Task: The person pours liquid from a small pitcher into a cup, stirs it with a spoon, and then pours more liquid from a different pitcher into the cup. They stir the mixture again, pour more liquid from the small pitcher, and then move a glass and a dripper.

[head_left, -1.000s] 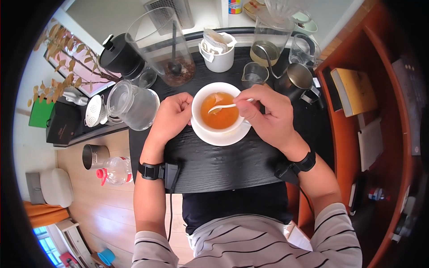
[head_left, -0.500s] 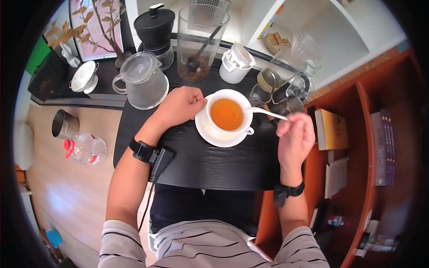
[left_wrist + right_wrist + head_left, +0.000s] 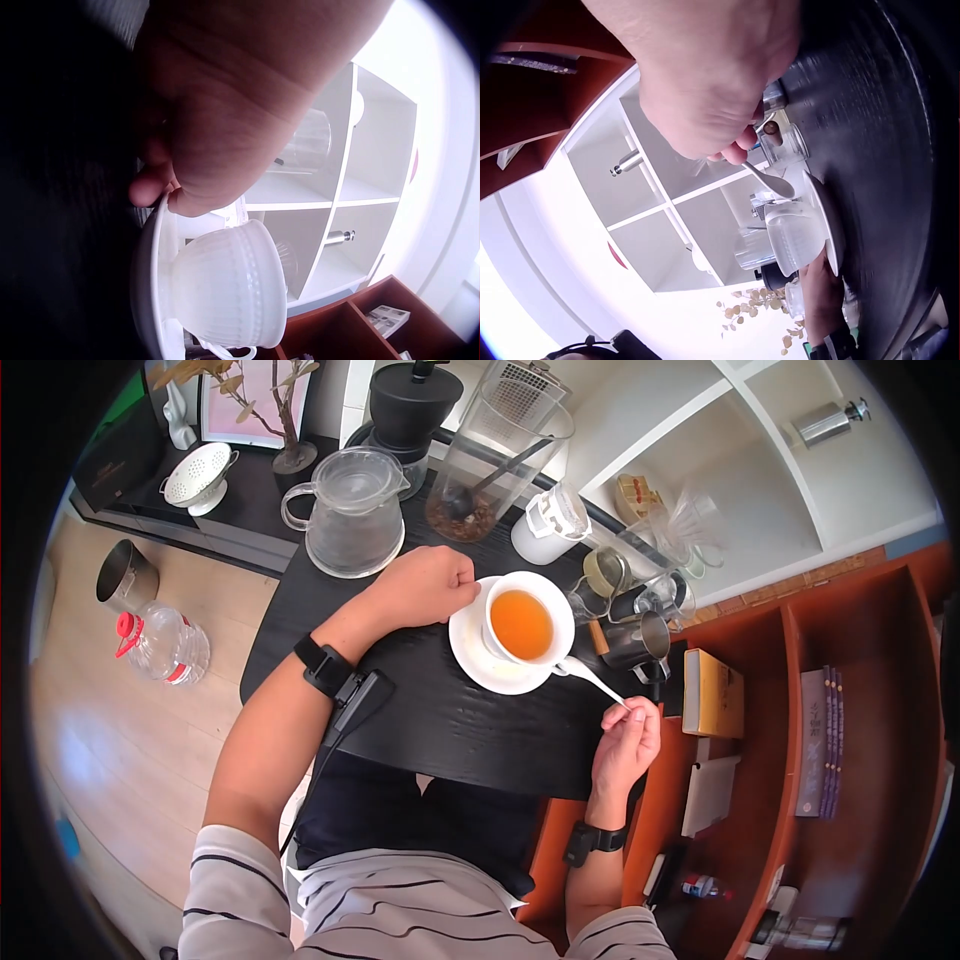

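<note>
A white cup (image 3: 560,607) of amber tea (image 3: 521,626) sits on a white saucer (image 3: 476,658) on the black table. My left hand (image 3: 425,585) pinches the saucer's left rim between thumb and finger, as the left wrist view shows at the saucer (image 3: 159,247). My right hand (image 3: 625,745) holds a white spoon (image 3: 592,678) by the end of its handle. In the right wrist view the spoon's bowl (image 3: 780,187) is outside the cup (image 3: 795,236), close by its rim. The cup's small handle (image 3: 229,351) points toward my right side.
Behind the cup stand a lidded glass pot (image 3: 355,525), a black grinder (image 3: 415,400), a tall glass container (image 3: 505,460) with a dark scoop, and a white drip-bag cup (image 3: 540,540). A metal pitcher (image 3: 640,640) is at right, beside a reddish-brown bookshelf (image 3: 770,660).
My right hand has lifted the spoon out of the tea and carried it right and toward me, beside the cup. My left hand stays at the saucer. The head view has turned.
</note>
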### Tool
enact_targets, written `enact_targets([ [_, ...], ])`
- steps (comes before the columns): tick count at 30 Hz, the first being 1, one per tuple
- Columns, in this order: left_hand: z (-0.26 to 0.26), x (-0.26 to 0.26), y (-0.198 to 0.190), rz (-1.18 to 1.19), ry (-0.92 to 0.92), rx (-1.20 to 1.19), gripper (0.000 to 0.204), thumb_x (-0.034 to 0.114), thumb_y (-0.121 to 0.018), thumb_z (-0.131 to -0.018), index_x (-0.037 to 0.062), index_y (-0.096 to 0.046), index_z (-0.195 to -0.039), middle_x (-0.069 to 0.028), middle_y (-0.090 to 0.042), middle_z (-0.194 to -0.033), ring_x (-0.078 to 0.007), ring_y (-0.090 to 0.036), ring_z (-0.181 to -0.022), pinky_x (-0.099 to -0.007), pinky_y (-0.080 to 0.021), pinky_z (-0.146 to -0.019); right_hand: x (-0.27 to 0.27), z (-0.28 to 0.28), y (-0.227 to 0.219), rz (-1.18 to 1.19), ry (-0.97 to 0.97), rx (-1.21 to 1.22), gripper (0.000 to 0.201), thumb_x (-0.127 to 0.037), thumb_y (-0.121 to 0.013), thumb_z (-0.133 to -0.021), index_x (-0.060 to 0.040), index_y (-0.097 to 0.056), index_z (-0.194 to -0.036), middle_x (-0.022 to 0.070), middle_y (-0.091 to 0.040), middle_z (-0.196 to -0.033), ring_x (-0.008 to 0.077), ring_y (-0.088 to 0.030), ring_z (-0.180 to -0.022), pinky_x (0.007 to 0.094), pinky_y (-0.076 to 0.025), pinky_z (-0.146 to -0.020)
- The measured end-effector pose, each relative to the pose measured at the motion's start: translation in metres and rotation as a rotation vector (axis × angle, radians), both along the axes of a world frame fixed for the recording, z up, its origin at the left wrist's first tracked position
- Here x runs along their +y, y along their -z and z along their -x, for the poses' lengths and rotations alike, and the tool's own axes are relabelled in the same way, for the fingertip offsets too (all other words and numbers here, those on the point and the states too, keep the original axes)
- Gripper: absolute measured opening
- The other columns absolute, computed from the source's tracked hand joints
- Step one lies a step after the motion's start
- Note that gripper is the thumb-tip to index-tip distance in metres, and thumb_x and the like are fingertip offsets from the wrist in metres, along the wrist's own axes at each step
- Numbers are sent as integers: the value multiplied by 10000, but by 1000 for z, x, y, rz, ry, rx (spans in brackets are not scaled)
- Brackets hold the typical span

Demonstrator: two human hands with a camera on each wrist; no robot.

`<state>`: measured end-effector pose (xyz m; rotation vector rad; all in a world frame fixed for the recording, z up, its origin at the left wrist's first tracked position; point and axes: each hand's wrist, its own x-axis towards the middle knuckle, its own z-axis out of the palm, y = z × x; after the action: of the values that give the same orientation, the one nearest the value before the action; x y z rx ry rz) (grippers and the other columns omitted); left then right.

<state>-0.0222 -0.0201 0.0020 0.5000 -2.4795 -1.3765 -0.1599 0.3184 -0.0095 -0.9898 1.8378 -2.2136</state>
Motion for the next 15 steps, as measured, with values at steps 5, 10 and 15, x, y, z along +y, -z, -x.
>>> enact_targets([
  [5,1,0,1,8,-1,-6,269,222,-668,-982,4,-701,-828,-74,-700,-652,-178,-686,-570,-329,-519,-594,-1,0,1,-97,-31,-23,217,-184,-543,-1154,-6,-667,-1154,52,-673,-860,101,-602,-761,239,-466,-691],
  [10,1,0,0,14,-5,-15,256,215,-668,-974,4,-701,-832,-72,-697,-648,-175,-677,-563,-327,-519,-595,-1,-2,-1,-229,-74,-23,230,-163,-538,-1151,0,-694,-1195,39,-676,-865,88,-595,-768,231,-451,-700],
  [15,0,0,-1,2,-4,-18,247,207,-664,-971,4,-700,-833,-68,-691,-645,-165,-670,-561,-320,-517,-595,-4,-2,-2,-302,8,-30,218,-133,-540,-1145,0,-704,-1200,27,-671,-863,80,-582,-764,232,-462,-710],
])
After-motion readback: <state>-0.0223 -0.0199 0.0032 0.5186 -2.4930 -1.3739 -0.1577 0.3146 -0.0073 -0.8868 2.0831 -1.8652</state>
